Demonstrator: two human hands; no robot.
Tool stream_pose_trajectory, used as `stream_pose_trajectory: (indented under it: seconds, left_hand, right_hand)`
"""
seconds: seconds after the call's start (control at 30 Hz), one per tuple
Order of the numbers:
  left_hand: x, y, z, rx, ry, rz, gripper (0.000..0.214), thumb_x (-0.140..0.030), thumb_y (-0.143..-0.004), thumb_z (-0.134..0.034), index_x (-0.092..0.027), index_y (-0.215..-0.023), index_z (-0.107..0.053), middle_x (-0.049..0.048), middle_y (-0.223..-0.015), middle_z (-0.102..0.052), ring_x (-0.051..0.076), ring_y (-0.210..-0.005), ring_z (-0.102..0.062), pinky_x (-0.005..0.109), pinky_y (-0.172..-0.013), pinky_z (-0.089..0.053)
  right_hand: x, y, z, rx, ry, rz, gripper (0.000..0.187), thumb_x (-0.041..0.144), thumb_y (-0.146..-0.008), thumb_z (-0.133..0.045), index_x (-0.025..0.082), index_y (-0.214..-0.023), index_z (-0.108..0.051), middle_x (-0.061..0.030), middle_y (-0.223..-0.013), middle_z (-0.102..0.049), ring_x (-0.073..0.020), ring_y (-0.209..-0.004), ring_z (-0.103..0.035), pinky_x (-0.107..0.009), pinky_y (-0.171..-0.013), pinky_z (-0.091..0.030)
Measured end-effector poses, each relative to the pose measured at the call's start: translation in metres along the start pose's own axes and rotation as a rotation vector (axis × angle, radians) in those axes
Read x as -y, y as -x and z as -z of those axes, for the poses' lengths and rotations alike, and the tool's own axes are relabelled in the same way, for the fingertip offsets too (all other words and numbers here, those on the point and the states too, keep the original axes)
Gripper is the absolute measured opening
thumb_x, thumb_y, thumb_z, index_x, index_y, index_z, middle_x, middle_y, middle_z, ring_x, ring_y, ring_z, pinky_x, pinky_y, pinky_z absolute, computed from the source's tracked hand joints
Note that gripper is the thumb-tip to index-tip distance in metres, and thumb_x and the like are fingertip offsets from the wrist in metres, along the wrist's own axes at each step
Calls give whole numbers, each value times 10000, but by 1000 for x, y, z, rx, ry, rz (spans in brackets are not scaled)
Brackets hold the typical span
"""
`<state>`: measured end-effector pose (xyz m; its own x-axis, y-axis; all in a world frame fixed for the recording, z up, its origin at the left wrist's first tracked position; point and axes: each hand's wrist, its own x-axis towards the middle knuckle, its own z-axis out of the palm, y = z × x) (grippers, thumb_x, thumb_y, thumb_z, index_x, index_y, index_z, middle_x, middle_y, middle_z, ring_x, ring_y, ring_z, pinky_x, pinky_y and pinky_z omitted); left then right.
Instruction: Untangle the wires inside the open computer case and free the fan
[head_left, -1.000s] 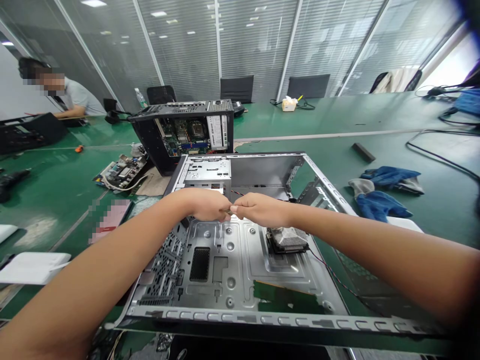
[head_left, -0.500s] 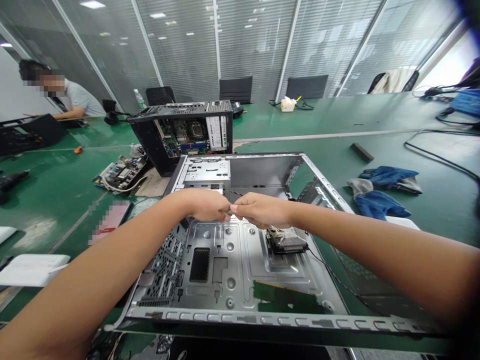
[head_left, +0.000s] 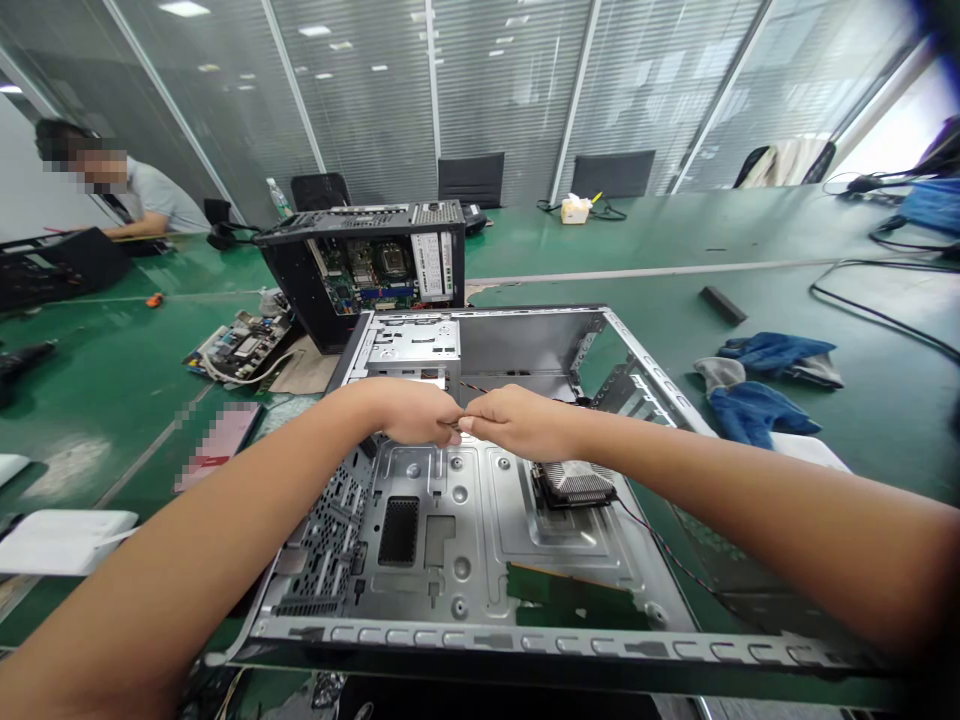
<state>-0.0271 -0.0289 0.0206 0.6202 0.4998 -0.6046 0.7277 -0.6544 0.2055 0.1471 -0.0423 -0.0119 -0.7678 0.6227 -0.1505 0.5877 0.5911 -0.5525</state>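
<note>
An open, stripped silver computer case [head_left: 480, 540] lies flat on the green table in front of me. Above its middle my left hand [head_left: 409, 410] and my right hand [head_left: 517, 420] meet, fingertips pinched together on a small part that is too hidden to name. Thin red and black wires [head_left: 675, 560] run along the case floor past a finned heatsink [head_left: 576, 482] lying just below my right wrist. The drive cage [head_left: 416, 345] sits at the far left of the case, behind my left hand.
A black tower [head_left: 367, 265] with its motherboard showing stands behind the case, a loose circuit board [head_left: 244, 345] to its left. Blue gloves [head_left: 761, 385] lie at right, black cables [head_left: 885, 310] far right. White items [head_left: 64, 540] lie at left. Another person [head_left: 127, 190] sits far left.
Both hands stay pinched together at the same spot, and the heatsink has shifted slightly under my right wrist.
</note>
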Motion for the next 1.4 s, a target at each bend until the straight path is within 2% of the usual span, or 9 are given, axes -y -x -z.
stream_pose_trajectory:
  seconds: [0.17, 0.5, 0.9, 1.0, 1.2, 1.4]
  left_hand:
    - [0, 0, 1, -1, -3, -2, 272, -335, -882, -437, -165, -922, -645, 56, -821, -643, 148, -673, -516, 269, -591, -369]
    - [0, 0, 1, 4, 10, 5, 319, -349, -888, -421, -173, -998, -663, 73, -864, -666, 169, -704, -538, 275, -623, -391]
    - [0, 1, 1, 2, -11, 1, 323, -360, -888, -422, -171, -995, -660, 69, -820, -649, 158, -665, -512, 273, -591, -381]
    - [0, 2, 1, -1, -8, 2, 322, -367, -884, -427, -175, -998, -658, 62, -807, -644, 156, -670, -514, 270, -597, -380]
    - [-2, 4, 2, -3, -13, 24, 328, -341, -864, -429, -168, -1005, -669, 77, -847, -656, 180, -697, -529, 293, -617, -389]
    - [1, 2, -1, -16, -27, -13, 332, -349, -856, -423, -182, -1015, -662, 81, -887, -659, 188, -702, -530, 308, -628, -396]
  right_hand:
    - [0, 1, 0, 12, -76, -27, 335, 332, -934, -344, 205, -624, -363, 32, -591, -365, -114, -569, -345, -277, -562, -261]
    - [8, 7, 5, 51, -358, -127, 339, 302, -929, -358, 201, -606, -380, 65, -545, -266, -88, -500, -212, -262, -480, -191]
    - [7, 8, 0, 104, -633, -245, 322, 342, -962, -363, 198, -682, -433, 105, -439, -216, -72, -415, -169, -227, -414, -169]
    - [8, 8, 0, 92, -575, -232, 327, 349, -956, -355, 206, -668, -414, 98, -461, -217, -80, -429, -186, -233, -429, -188]
    - [7, 4, -1, -60, -175, -69, 345, 314, -921, -376, 202, -596, -342, 43, -567, -337, -100, -542, -307, -261, -531, -247]
    - [4, 3, -3, -54, -36, -31, 298, 318, -918, -374, 201, -645, -404, 14, -618, -430, -123, -587, -365, -273, -584, -269]
